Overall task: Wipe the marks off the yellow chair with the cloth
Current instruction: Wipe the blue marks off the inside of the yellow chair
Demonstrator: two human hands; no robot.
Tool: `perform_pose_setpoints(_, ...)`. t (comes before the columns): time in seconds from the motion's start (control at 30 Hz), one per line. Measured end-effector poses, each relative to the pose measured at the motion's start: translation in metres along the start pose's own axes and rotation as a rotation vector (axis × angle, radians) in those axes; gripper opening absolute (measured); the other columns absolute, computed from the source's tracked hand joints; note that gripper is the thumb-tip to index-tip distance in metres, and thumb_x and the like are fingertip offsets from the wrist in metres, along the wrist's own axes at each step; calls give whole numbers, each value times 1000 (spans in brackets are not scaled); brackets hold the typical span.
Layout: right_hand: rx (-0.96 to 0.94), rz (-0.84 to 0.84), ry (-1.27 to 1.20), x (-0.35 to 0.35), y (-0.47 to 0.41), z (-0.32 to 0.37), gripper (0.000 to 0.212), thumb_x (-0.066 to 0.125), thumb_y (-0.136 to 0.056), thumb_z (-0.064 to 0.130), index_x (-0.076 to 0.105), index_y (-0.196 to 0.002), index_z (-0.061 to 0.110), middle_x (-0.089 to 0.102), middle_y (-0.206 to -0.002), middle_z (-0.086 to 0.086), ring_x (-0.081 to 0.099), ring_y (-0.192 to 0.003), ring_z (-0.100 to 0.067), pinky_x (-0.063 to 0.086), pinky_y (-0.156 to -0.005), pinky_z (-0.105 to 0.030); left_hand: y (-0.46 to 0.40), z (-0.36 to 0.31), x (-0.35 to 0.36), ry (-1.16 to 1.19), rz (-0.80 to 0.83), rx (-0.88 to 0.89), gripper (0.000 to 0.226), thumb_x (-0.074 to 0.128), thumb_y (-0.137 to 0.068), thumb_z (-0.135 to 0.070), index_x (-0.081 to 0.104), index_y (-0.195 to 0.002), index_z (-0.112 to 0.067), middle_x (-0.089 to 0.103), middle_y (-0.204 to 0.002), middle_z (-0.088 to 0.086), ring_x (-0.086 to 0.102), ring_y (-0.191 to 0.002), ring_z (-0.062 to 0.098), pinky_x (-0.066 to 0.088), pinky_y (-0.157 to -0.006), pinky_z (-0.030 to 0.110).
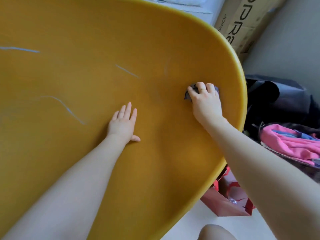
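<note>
- Yellow chair [86,40]: its broad curved seat surface fills most of the view; the rim runs down the right side.
- Marks: three pale blue-grey streaks show on the seat: one at the far left [20,49], one near the centre [127,71], one long curved line lower left [69,109]. A faint smear lies right of the centre streak.
- Cloth [188,94]: dark, bunched, pressed against the seat close to the right rim, well apart from the three streaks.
- Right hand [206,101]: fingers curled down over the cloth, gripping it against the surface; a ring shows on one finger.
- Left hand [123,122]: flat and spread, palm on the seat, holding nothing; it lies between the cloth and the curved streak.
- Surroundings: a cardboard box [242,23] upper right, a pink garment [290,144] at right, a red paper bag [230,201] below the rim.
</note>
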State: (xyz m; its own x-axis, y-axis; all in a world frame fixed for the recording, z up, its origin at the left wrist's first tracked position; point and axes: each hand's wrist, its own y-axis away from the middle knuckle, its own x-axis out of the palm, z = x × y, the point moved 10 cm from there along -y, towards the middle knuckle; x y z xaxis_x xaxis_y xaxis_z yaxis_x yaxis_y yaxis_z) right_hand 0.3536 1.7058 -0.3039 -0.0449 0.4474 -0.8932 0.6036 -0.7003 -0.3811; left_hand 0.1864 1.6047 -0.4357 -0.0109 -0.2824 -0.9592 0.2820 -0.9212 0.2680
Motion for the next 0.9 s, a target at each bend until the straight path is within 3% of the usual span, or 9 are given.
perform_pose_setpoints(0.13, 43, 22, -68, 35, 9, 34, 46, 69, -67, -3, 64, -111, 6, 61, -108, -22, 56, -88, -42, 50, -71, -44, -27, 5, -5, -103, 0, 38, 142, 67, -54, -75, -17, -146, -8, -27, -151, 18, -17, -143, 29, -2, -117, 38)
perform_pose_setpoints(0.33, -19, 118, -90, 54, 37, 75, 54, 72, -61, 4, 65, -114, 10, 64, -109, -17, 60, -87, -36, 52, -72, -37, -39, 5, -3, -18, 39, 90, 146, 71, -51, -73, -20, -145, -10, -26, -152, 17, -12, -144, 28, 1, -116, 36)
perform_pose_setpoints(0.4, -111, 65, -14, 46, 34, 70, 47, 59, -68, 5, 65, -114, 12, 65, -106, -15, 61, -86, -33, 53, -66, -33, -36, 7, 0, -3, 23, 105, 143, 69, -52, -75, -20, -146, -12, -26, -152, 16, -13, -144, 27, 0, -116, 36)
perform_pose_setpoints(0.5, -115, -76, 92, 23, 11, 39, 50, 33, -76, 9, 63, -116, 10, 64, -108, -17, 49, -96, -32, 52, -71, -35, -35, 9, 0, 24, -9, 123, 140, 66, -54, -76, -19, -146, -14, -26, -152, 14, -14, -144, 25, 0, -117, 36)
perform_pose_setpoints(0.73, 39, -293, 255, -36, -70, -18, 42, 38, -84, 14, 57, -121, 13, 60, -117, -16, 56, -104, -36, 47, -87, -41, -34, 8, -1, 75, 16, 126, 139, 67, -55, -75, -20, -146, -17, -31, -151, 11, -16, -143, 23, -1, -117, 35)
perform_pose_setpoints(0.9, -42, -330, 116, -11, -62, 0, 44, 36, -81, 11, 60, -118, 11, 61, -113, -17, 41, -105, -34, 48, -85, -43, -38, 6, -13, 36, 47, 119, 120, 70, -68, -59, -8, -149, -16, -18, -155, 12, -4, -145, 25, 4, -117, 35)
